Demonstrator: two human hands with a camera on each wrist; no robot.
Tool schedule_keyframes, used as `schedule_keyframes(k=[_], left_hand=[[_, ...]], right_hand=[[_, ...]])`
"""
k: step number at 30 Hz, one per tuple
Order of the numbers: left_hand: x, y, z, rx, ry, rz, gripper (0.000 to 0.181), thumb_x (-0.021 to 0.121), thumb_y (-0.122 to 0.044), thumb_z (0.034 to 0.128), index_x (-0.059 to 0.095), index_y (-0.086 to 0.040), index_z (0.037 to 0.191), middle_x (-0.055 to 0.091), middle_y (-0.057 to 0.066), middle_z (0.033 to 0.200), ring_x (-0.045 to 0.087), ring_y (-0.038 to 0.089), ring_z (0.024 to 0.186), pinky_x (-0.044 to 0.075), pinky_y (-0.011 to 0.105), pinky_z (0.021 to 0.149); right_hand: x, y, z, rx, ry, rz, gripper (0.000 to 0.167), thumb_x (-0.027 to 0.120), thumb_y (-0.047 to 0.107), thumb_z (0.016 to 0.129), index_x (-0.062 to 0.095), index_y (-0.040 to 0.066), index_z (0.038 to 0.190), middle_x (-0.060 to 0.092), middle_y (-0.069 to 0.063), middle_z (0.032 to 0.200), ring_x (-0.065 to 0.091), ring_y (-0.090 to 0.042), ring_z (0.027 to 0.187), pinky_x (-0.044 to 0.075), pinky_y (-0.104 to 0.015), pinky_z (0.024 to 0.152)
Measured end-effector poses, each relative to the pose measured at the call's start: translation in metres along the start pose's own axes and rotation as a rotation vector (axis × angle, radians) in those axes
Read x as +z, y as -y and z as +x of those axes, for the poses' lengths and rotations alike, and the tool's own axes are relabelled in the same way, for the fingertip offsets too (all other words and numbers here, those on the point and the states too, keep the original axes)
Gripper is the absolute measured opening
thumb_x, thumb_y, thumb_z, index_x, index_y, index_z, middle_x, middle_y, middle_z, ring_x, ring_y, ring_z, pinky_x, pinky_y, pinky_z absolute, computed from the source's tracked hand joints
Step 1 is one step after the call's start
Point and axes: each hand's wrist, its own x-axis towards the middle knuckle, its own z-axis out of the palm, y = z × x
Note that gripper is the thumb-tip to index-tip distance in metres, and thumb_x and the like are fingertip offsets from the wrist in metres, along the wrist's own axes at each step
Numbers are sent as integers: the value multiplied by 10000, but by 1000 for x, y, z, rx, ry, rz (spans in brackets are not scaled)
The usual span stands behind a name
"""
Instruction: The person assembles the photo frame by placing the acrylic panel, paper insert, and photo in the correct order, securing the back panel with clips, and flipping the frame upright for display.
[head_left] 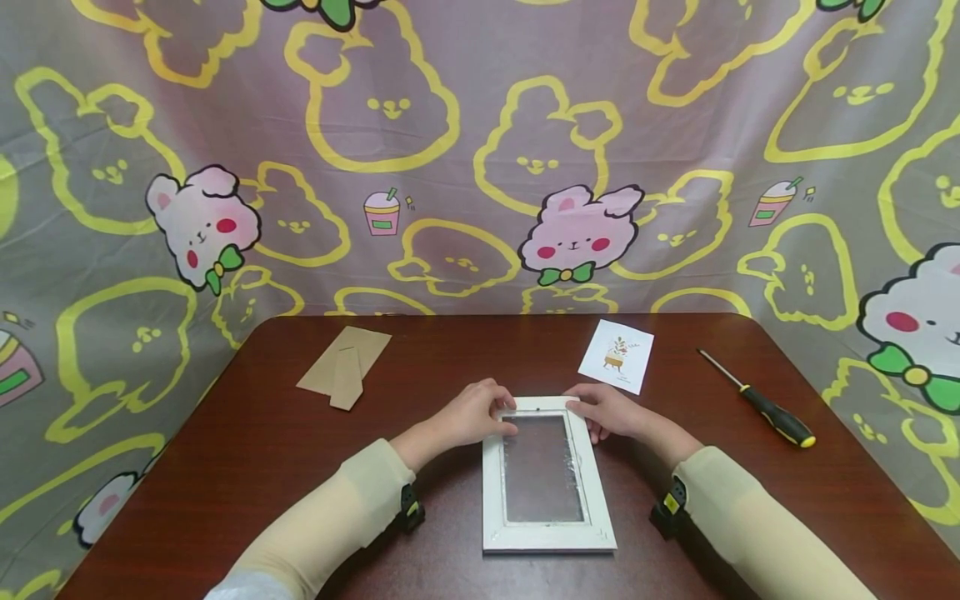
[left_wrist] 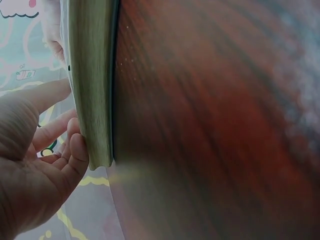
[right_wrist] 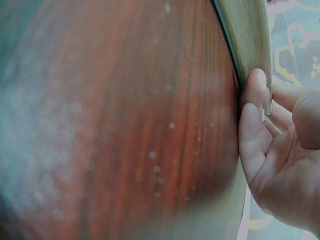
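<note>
White frame sits well in from the table's far edge, likely for easy reach; my right hand pinches one far corner; my left hand, half-spread, touches the other.

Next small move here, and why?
I'd probably free the right hand and reach for the card. It lies face up just beyond that hand, apart from the frame, whose pane has nothing laid on it. The left hand is at the other far corner, so it could likely steady the frame.
</note>
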Motion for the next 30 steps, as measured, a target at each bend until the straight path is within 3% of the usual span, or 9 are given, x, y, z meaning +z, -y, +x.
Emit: schedule_keyframes(k=[9,20,30], left_hand=[[-1,-1,-1,8,-2,5,270,831,-183,782,677,-76,975,558,31,849,520,107,723,436,255,686],[-6,1,-5,13,61,-46,372,847,-201,765,662,-72,1062,527,20,893,520,113,733,431,251,706],[-6,-1,-4,4,71,-114,395,858,-105,732,666,-60,1074,570,32,906,579,118,773,457,238,713]], right_hand=[[0,0,0,-2,2,1,316,566,212,997,595,23,1249,564,-35,615,568,-173,483,458,-305,481],[-1,-2,0,-6,1,2,320,567,209,997,590,16,1251,565,-33,615,569,-174,480,459,-302,477],[1,-2,0,-10,2,17,317,555,201,1004,592,1,1246,562,-27,590,564,-148,467,446,-273,454]])
